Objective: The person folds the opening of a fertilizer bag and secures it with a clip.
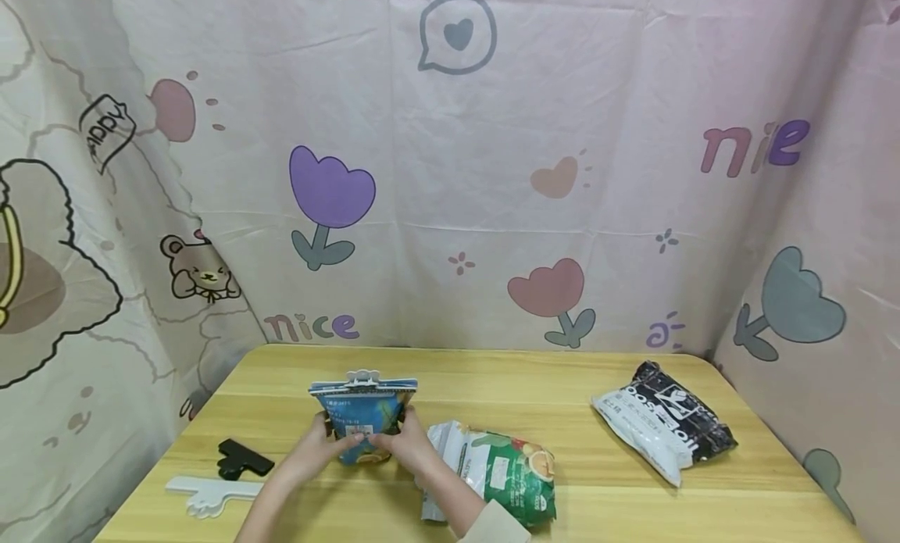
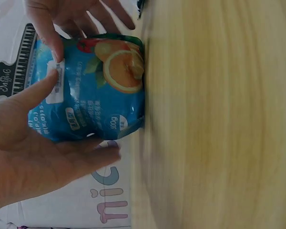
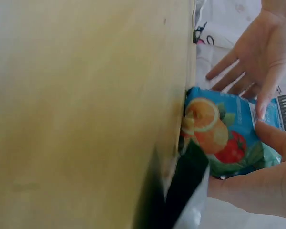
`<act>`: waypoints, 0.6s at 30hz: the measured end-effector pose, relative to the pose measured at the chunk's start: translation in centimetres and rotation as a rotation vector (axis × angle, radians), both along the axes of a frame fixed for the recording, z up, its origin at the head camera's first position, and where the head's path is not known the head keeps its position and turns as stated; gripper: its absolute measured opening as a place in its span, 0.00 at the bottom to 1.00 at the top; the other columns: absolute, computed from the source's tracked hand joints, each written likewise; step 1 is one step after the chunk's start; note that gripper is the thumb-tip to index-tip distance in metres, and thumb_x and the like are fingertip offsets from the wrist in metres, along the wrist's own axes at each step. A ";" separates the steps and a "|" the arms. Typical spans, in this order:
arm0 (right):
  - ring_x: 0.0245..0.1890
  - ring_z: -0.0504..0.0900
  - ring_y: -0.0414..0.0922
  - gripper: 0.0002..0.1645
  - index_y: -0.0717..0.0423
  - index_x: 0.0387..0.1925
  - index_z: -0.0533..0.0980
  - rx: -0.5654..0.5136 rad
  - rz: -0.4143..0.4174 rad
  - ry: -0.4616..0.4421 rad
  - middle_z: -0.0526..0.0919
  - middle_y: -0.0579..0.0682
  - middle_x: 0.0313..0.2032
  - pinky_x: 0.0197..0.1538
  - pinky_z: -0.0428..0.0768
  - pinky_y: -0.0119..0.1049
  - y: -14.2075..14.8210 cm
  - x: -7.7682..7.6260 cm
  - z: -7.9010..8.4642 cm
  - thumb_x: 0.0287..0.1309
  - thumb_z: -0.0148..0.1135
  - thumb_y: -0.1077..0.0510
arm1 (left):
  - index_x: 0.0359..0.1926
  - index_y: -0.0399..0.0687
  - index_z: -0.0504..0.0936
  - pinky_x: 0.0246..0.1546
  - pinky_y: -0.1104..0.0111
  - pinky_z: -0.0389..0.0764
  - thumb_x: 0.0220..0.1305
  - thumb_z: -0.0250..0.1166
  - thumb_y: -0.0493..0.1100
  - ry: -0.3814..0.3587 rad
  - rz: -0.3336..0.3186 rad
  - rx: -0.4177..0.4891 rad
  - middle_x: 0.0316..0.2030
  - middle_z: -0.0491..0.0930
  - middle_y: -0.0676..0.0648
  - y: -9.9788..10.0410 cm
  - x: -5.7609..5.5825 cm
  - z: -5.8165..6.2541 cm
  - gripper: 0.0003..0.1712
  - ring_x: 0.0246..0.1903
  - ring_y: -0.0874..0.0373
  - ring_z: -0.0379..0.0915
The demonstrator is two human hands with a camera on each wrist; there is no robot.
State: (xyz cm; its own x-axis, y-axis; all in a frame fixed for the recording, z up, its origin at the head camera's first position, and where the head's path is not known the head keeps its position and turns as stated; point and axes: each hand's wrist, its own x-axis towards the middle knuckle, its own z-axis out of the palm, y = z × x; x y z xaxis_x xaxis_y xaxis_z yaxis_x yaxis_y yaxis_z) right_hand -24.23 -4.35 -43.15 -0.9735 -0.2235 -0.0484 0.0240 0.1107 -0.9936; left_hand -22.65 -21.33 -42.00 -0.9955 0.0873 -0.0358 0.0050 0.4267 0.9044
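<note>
A blue pouch (image 1: 366,422) printed with oranges and a tomato stands upright, its bottom at the tabletop in the left wrist view. Across its top sits a long bag clip (image 1: 363,384) with a piano-key pattern; the clip's "Music" tab (image 2: 4,80) shows in the left wrist view. My left hand (image 1: 312,451) holds one side of the pouch, thumb on the front. From the other side my right hand (image 1: 409,443) grips it, its thumb meeting the left one near the white label (image 2: 55,81). Fingers of both hands reach round the pouch's sides.
Right of the pouch lies a green-and-white bag (image 1: 519,474), partly behind my right forearm. A black-and-white packet (image 1: 664,422) lies farther right. On the left are a black clip (image 1: 242,459) and a white clip (image 1: 211,492). Printed cloth (image 1: 450,176) hangs behind the table (image 1: 605,519).
</note>
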 end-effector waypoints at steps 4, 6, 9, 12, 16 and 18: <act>0.59 0.59 0.65 0.49 0.71 0.65 0.48 0.010 -0.009 -0.012 0.65 0.67 0.57 0.59 0.57 0.60 -0.4 0.0 -0.4 0.50 0.67 0.61 | 0.61 0.20 0.44 0.53 0.45 0.63 0.61 0.62 0.41 0.009 -0.049 0.031 0.55 0.57 0.20 -0.2 -0.2 -0.5 0.43 0.56 0.29 0.56; 0.59 0.59 0.65 0.49 0.71 0.64 0.49 0.000 -0.017 -0.010 0.66 0.67 0.56 0.59 0.56 0.60 -0.6 0.0 -0.4 0.49 0.67 0.62 | 0.61 0.20 0.44 0.54 0.44 0.62 0.61 0.62 0.41 0.012 -0.063 0.016 0.55 0.56 0.20 -0.4 -0.3 -0.5 0.43 0.57 0.28 0.54; 0.59 0.60 0.65 0.48 0.71 0.64 0.49 -0.030 -0.019 -0.020 0.68 0.67 0.55 0.60 0.54 0.60 -0.8 0.0 -0.4 0.49 0.67 0.63 | 0.60 0.18 0.43 0.55 0.43 0.60 0.61 0.61 0.41 0.018 -0.081 -0.021 0.55 0.55 0.19 -0.8 -0.4 -0.3 0.44 0.57 0.27 0.52; 0.59 0.60 0.64 0.46 0.70 0.63 0.51 -0.051 -0.028 -0.038 0.69 0.66 0.54 0.60 0.54 0.60 -1.0 0.0 -0.3 0.49 0.67 0.63 | 0.61 0.19 0.42 0.55 0.43 0.60 0.61 0.61 0.41 0.034 -0.111 -0.038 0.56 0.56 0.19 -1.2 -0.4 -0.1 0.45 0.57 0.28 0.53; 0.58 0.61 0.65 0.44 0.69 0.62 0.54 -0.049 -0.030 -0.066 0.69 0.65 0.53 0.59 0.56 0.60 -1.0 0.1 -0.2 0.49 0.68 0.61 | 0.64 0.24 0.41 0.54 0.44 0.62 0.62 0.61 0.40 0.028 -0.151 -0.014 0.57 0.56 0.21 -1.5 -0.6 0.2 0.44 0.57 0.30 0.56; 0.58 0.61 0.65 0.44 0.70 0.62 0.54 -0.042 -0.027 -0.078 0.68 0.66 0.53 0.59 0.56 0.60 -1.0 0.0 -0.1 0.50 0.68 0.59 | 0.65 0.25 0.42 0.54 0.44 0.63 0.63 0.60 0.41 0.017 -0.158 -0.003 0.58 0.56 0.22 -1.6 -0.8 0.4 0.43 0.56 0.30 0.57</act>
State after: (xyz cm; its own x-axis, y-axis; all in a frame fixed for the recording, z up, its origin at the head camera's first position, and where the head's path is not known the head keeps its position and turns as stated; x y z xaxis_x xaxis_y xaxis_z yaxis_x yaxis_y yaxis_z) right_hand -24.19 -5.31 -43.21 -0.9729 -0.2005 -0.1152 0.1036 0.0674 -0.9923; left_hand -23.43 -22.89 -41.60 -0.9698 0.2432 -0.0196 0.0876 0.4222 0.9023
